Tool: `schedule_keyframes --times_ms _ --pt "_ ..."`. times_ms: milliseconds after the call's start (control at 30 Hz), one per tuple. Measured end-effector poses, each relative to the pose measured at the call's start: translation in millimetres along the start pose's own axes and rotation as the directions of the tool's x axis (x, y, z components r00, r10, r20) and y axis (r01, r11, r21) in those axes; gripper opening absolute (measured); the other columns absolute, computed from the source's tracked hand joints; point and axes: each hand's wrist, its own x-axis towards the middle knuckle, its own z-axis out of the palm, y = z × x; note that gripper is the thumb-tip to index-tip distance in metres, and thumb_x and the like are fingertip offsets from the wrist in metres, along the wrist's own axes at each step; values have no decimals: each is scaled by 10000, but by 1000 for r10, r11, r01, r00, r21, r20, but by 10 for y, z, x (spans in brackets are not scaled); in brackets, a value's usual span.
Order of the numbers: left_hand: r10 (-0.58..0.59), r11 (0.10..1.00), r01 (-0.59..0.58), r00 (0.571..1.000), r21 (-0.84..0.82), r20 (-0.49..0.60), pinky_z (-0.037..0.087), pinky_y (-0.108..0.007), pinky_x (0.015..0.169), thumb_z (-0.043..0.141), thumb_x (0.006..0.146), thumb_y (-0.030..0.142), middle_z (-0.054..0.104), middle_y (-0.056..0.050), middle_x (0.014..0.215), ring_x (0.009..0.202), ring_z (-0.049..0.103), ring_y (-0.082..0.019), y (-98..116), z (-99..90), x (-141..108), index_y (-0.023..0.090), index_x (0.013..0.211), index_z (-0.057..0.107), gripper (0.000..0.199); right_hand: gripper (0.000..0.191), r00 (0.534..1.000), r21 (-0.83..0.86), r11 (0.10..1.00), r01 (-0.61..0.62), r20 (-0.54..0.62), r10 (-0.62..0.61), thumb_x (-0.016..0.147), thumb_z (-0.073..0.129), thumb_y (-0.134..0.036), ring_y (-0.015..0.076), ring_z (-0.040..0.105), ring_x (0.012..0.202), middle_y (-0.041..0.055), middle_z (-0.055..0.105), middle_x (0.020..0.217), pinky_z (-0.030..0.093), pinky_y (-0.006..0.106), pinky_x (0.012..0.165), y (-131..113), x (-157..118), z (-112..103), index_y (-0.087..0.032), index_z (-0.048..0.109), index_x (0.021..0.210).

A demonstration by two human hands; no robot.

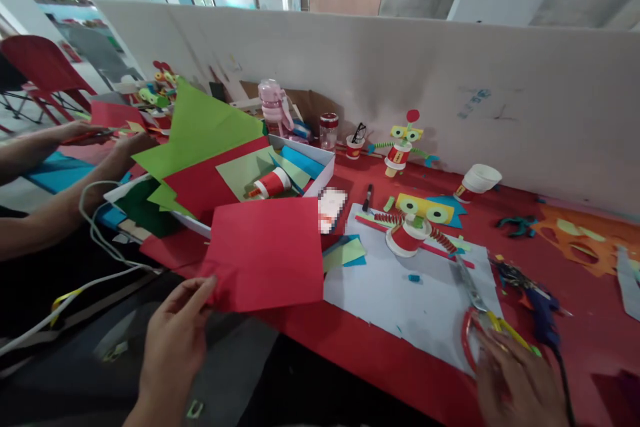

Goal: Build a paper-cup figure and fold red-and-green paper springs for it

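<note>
My left hand [175, 340] pinches the lower left corner of a square sheet of red paper [267, 253], held up over the table's front edge. At the lower right, my right hand [517, 377] is closed on the handles of a pair of scissors [475, 297], one red loop and one yellow showing. The blades point away over a white sheet [420, 320]. Just beyond their tips stands a paper-cup figure [407, 237] with folded paper arms. Yellow and blue paper with two eyes [425, 210] lies behind it.
Coloured paper fills a white box [327, 173] on the left. A glue gun [543, 310] with its cord lies near my right hand. Pliers [517, 225], stacked cups [480, 180] and a finished cup figure [399, 155] stand farther back. Another person's arms [65, 200] work at left.
</note>
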Motion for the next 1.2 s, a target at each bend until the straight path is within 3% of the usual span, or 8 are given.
schedule_keyframes --times_ms 67,233,467,600,700,833,967,1200 --pt "-99 988 94 994 -125 -41 349 -192 315 736 426 207 503 91 459 350 424 -84 -110 13 -16 302 550 596 210 215 1000 192 981 -25 22 21 887 512 -295 239 610 971 104 652 1025 494 400 850 -342 15 52 -197 622 1044" --pt "-158 975 183 970 -127 183 443 -208 413 722 468 196 588 88 594 488 543 -108 -249 20 -89 319 601 596 220 299 963 568 804 -178 269 22 914 483 -252 221 573 1082 90 591 1192 520 359 876 -1109 95 278 -229 527 1209" --pt "-204 977 170 915 126 349 408 -402 361 672 332 291 685 46 644 505 603 -324 -50 -231 -190 521 665 664 405 584 955 703 693 -159 288 -74 867 577 -405 286 367 1308 106 419 1403 333 496 1077 -1337 154 140 -248 360 1387" --pt "-189 935 -83 708 346 680 508 -348 493 745 438 341 671 39 684 617 644 -267 42 -94 -137 448 769 688 352 816 838 767 485 -420 533 -117 733 627 -635 302 468 1225 103 478 1373 405 450 1009 -1417 111 -11 -272 353 1410" --pt "-92 851 -391 545 350 833 528 -322 770 676 667 383 697 -31 965 919 640 -250 26 224 -90 279 974 654 325 601 728 716 283 -637 681 -84 790 596 -592 208 625 879 59 674 984 503 304 767 -1439 71 -20 -251 521 1279" --pt "59 713 -623 508 320 859 493 -312 795 550 795 374 688 -28 876 855 636 -219 -51 628 -177 211 923 604 214 446 701 688 138 -712 709 81 896 452 -548 119 533 579 13 633 725 439 218 547 -1298 15 94 -197 611 1121" --pt "175 629 -741 428 234 887 481 -278 768 519 821 300 689 -25 938 858 637 -193 -88 869 -396 205 967 593 188 364 714 689 187 -700 662 231 803 629 -493 152 564 647 18 647 743 483 254 630 -1086 -33 194 -185 633 997" --pt "333 433 -855 446 285 831 467 -320 772 372 887 192 711 -90 962 860 659 -224 -253 1151 -525 182 990 617 266 292 685 666 176 -724 666 297 805 638 -454 145 576 621 15 654 717 452 221 547 -905 -117 193 -174 625 885"
